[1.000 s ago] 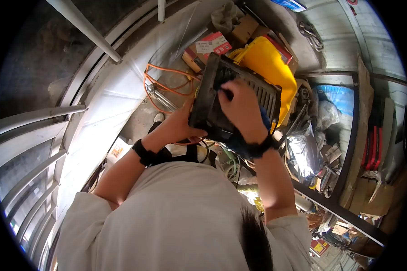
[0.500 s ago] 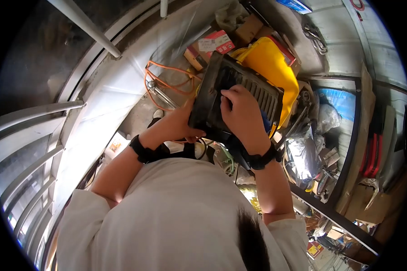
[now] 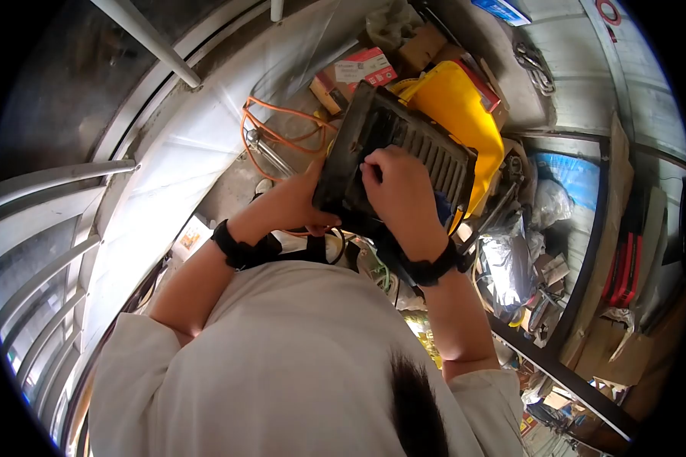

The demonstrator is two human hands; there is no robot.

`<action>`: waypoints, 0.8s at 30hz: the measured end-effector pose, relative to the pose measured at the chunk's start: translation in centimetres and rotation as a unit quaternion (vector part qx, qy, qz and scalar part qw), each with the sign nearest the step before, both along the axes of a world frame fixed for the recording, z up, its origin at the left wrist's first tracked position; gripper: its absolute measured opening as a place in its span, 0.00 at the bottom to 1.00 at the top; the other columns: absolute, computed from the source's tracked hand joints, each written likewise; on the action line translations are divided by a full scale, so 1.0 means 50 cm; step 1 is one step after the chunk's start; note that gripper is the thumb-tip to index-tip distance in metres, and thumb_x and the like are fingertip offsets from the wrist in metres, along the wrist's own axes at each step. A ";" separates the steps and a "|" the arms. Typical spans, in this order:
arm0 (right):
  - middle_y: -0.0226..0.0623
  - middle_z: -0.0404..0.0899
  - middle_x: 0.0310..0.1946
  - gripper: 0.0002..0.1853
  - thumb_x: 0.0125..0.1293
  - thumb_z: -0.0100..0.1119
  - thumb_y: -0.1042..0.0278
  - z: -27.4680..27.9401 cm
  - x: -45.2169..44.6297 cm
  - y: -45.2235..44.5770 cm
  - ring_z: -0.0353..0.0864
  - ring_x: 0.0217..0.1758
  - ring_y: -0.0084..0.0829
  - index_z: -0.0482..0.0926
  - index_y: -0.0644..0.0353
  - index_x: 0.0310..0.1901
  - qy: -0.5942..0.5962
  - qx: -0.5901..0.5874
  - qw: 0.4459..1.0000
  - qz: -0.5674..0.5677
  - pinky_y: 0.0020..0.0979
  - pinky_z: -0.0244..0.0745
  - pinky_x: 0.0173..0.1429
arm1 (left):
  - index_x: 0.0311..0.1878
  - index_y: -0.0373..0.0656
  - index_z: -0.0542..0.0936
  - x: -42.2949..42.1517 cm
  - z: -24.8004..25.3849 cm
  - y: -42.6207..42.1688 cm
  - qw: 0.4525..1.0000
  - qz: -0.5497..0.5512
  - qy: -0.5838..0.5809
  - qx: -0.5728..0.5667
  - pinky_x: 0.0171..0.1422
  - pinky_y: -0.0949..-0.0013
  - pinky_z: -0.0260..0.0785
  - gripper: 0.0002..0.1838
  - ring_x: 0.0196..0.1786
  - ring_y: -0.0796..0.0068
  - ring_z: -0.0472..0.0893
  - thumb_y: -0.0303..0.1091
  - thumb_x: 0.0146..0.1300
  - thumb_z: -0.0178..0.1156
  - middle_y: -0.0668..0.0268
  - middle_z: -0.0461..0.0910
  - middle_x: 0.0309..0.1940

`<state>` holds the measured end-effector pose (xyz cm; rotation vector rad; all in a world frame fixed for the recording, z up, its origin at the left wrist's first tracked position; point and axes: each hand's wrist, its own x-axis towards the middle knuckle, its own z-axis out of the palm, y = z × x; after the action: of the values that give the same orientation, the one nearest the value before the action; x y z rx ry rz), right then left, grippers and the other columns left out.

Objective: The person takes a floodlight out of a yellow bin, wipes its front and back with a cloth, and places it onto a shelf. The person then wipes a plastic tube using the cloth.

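Note:
A dark box-like object (image 3: 351,160) with a ribbed panel (image 3: 433,156) tilts in front of me, its kind not clear. Gripping its near left edge is my left hand (image 3: 301,199), thumb along the lower side and most fingers hidden behind it. My right hand (image 3: 401,190) lies over the front of the box, fingers curled in a pinch near its dark upper face. Whatever may be between those fingertips is hidden. A large yellow plastic piece (image 3: 465,107) curves up behind the ribbed panel. Both wrists wear black bands.
An orange cable (image 3: 270,107) loops on the floor to the left, beside a metal rod (image 3: 274,156). Red and white cartons (image 3: 362,68) stand beyond the box. On the right are a dark shelf frame (image 3: 598,228), clear plastic bags (image 3: 552,202) and clutter. White bars (image 3: 46,278) line the left side.
My right hand has shifted slightly left over the box, still curled. The left hand keeps its hold on the edge. The view has moved a little.

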<state>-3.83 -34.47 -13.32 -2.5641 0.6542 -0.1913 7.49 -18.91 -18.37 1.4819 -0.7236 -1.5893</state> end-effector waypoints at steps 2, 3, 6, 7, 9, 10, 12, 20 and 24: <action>0.46 0.77 0.29 0.03 0.57 0.59 0.73 -0.010 0.002 -0.012 0.78 0.36 0.49 0.79 0.62 0.30 -0.048 0.002 0.999 -0.003 0.43 0.74 0.41 | 0.75 0.45 0.43 0.000 0.004 0.000 1.000 0.018 -0.005 -0.016 0.34 0.70 0.80 0.52 0.31 0.71 0.84 0.21 0.54 0.67 0.55 0.80 0.42; 0.45 0.77 0.29 0.03 0.57 0.59 0.73 -0.009 0.009 -0.018 0.78 0.36 0.49 0.79 0.62 0.30 -0.047 0.007 0.999 -0.009 0.42 0.74 0.41 | 0.75 0.46 0.43 0.003 0.014 -0.002 0.999 0.037 0.004 -0.028 0.33 0.70 0.80 0.52 0.30 0.71 0.84 0.21 0.54 0.67 0.56 0.80 0.41; 0.44 0.76 0.31 0.03 0.57 0.60 0.73 -0.008 0.014 -0.013 0.78 0.37 0.47 0.79 0.62 0.32 -0.058 -0.010 0.998 -0.030 0.41 0.74 0.41 | 0.76 0.46 0.44 0.014 0.008 -0.012 0.999 0.040 0.012 -0.014 0.32 0.70 0.79 0.52 0.29 0.71 0.83 0.21 0.54 0.67 0.56 0.81 0.38; 0.44 0.76 0.32 0.04 0.57 0.60 0.73 -0.018 0.010 0.004 0.78 0.38 0.47 0.79 0.62 0.33 -0.072 -0.037 0.996 -0.036 0.41 0.74 0.42 | 0.76 0.45 0.44 0.016 0.004 -0.014 0.999 0.033 0.012 -0.002 0.32 0.71 0.79 0.52 0.28 0.71 0.83 0.21 0.54 0.67 0.56 0.81 0.38; 0.42 0.75 0.32 0.04 0.57 0.60 0.73 -0.018 -0.006 0.036 0.77 0.38 0.46 0.78 0.62 0.32 -0.071 -0.057 0.995 -0.033 0.40 0.74 0.42 | 0.76 0.45 0.44 0.014 0.002 -0.014 0.999 0.038 0.016 -0.016 0.32 0.71 0.79 0.52 0.28 0.70 0.83 0.21 0.54 0.67 0.56 0.81 0.37; 0.42 0.74 0.32 0.03 0.57 0.60 0.73 -0.011 -0.018 0.055 0.77 0.38 0.45 0.78 0.62 0.32 -0.057 -0.051 0.997 -0.024 0.40 0.73 0.42 | 0.76 0.45 0.44 0.013 0.002 -0.014 0.999 0.040 0.017 -0.022 0.32 0.71 0.79 0.52 0.28 0.70 0.83 0.21 0.54 0.67 0.56 0.81 0.37; 0.41 0.71 0.30 0.03 0.55 0.60 0.74 -0.002 -0.039 0.081 0.75 0.38 0.44 0.75 0.61 0.29 -0.040 -0.080 0.996 0.018 0.40 0.72 0.41 | 0.75 0.45 0.44 0.012 0.014 -0.013 0.999 0.037 0.002 -0.003 0.32 0.70 0.79 0.52 0.28 0.70 0.83 0.20 0.54 0.67 0.56 0.81 0.37; 0.41 0.70 0.31 0.05 0.52 0.59 0.75 -0.023 -0.013 0.027 0.74 0.38 0.43 0.74 0.61 0.31 -0.055 -0.167 0.984 0.039 0.40 0.71 0.40 | 0.73 0.37 0.46 0.008 0.009 -0.012 0.999 0.043 -0.002 -0.032 0.32 0.68 0.81 0.52 0.29 0.67 0.86 0.22 0.50 0.70 0.50 0.82 0.39; 0.41 0.71 0.32 0.07 0.52 0.60 0.76 -0.013 -0.048 0.072 0.74 0.39 0.43 0.76 0.62 0.34 -0.071 -0.102 0.991 0.057 0.39 0.72 0.42 | 0.74 0.41 0.46 0.011 0.011 -0.011 0.999 0.046 -0.002 -0.020 0.34 0.70 0.80 0.51 0.30 0.69 0.85 0.21 0.52 0.68 0.53 0.81 0.40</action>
<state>-6.20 -30.89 -13.96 -2.7427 0.4525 -0.4187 8.05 -19.45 -17.81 1.4690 -0.6759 -1.4952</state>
